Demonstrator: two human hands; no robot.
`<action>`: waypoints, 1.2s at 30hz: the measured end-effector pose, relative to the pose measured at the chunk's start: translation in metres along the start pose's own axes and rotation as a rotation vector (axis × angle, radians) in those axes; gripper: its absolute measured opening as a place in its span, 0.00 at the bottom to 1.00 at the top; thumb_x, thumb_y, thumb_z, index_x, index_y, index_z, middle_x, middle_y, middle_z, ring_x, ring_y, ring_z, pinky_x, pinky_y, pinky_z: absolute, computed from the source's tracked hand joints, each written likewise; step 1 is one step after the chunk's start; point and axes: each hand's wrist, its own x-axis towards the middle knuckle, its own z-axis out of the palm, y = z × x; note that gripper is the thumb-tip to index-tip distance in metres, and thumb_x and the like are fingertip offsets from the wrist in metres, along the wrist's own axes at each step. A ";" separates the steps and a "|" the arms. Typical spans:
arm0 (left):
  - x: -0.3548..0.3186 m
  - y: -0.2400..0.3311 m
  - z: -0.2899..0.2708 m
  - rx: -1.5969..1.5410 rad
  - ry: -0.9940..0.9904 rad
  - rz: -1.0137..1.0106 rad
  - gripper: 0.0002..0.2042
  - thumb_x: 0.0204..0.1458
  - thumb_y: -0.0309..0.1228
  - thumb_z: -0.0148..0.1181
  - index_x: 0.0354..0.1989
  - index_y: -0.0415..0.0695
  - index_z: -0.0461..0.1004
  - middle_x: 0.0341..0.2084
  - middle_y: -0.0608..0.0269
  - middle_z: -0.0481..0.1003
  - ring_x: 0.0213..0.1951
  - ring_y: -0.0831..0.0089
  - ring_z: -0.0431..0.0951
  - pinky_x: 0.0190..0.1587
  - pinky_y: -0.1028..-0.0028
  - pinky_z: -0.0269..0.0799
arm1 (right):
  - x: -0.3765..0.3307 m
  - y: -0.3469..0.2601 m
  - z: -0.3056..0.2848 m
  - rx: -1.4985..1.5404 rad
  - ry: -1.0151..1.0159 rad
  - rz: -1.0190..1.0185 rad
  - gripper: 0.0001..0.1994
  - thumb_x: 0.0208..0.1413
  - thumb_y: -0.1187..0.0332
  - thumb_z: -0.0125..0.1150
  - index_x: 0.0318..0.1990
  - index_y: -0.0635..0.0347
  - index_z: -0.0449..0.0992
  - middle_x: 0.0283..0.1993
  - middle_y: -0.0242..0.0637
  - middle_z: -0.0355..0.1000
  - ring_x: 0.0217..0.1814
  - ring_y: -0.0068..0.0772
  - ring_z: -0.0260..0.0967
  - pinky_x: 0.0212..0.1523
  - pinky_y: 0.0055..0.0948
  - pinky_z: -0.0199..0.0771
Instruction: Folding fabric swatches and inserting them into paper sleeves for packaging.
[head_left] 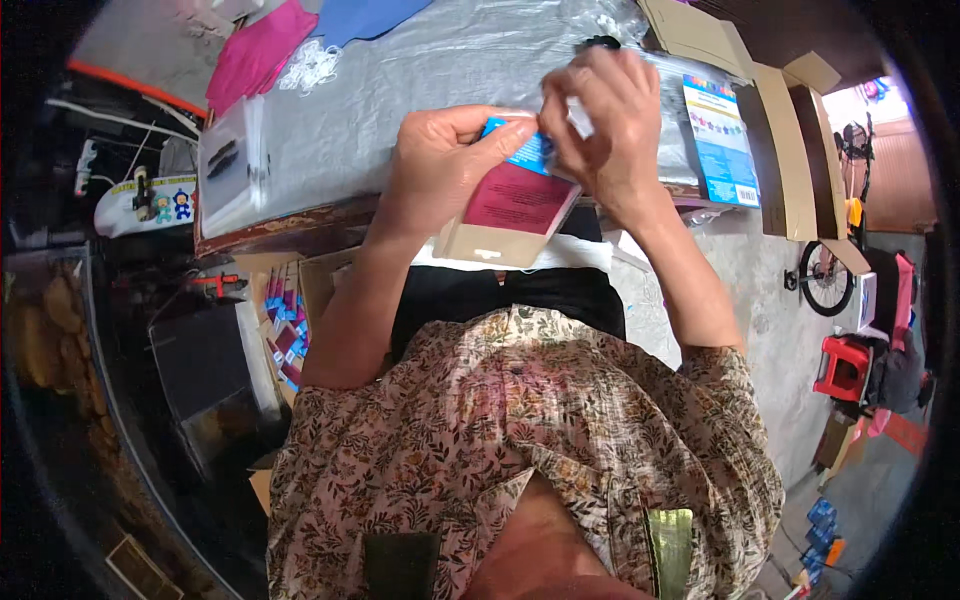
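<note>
Magenta and blue show on the packet (518, 203) we hold before the near edge of the sheet-covered table (320, 160): our left hand (438, 165) pinches its blue end between thumb and fingers, while our right hand (608, 135) curls at the corner, too blurred to tell whether it grips. The printed panel looks in place; whether that end is closed, we cannot tell. Similarly coloured packets (288, 335) already lie in a cardboard box to our left; white strings (311, 66) lie loose beyond.
</note>
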 end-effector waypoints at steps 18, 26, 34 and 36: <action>0.122 -0.078 -0.094 -0.538 -0.092 -0.397 0.17 0.63 0.32 0.59 0.55 0.33 0.74 0.51 0.56 0.77 0.53 0.72 0.77 0.58 0.72 0.74 | -0.515 0.184 -0.216 0.236 -0.534 1.581 0.38 0.48 0.59 0.73 0.66 0.58 0.63 0.59 0.44 0.63 0.60 0.40 0.59 0.52 0.38 0.69; 0.118 -0.092 -0.111 -0.418 -0.181 -0.387 0.19 0.62 0.30 0.60 0.57 0.32 0.73 0.51 0.54 0.77 0.52 0.71 0.78 0.58 0.72 0.74 | -0.427 0.137 -0.199 -0.265 -1.088 1.635 0.49 0.37 0.58 0.83 0.68 0.61 0.64 0.65 0.55 0.67 0.67 0.49 0.66 0.62 0.42 0.71; 0.103 -0.088 -0.109 -0.396 -0.070 -0.336 0.19 0.62 0.31 0.59 0.58 0.32 0.72 0.53 0.53 0.76 0.55 0.70 0.76 0.62 0.72 0.72 | -0.260 0.038 -0.160 0.234 -0.874 0.910 0.12 0.56 0.67 0.69 0.41 0.68 0.82 0.33 0.41 0.81 0.33 0.27 0.77 0.37 0.26 0.75; 0.103 -0.080 -0.106 -0.415 -0.086 -0.287 0.20 0.62 0.32 0.60 0.58 0.32 0.72 0.53 0.54 0.76 0.56 0.70 0.76 0.63 0.72 0.71 | -0.173 0.009 -0.141 0.718 -0.567 1.260 0.11 0.59 0.69 0.66 0.44 0.69 0.81 0.35 0.37 0.81 0.33 0.23 0.73 0.37 0.24 0.74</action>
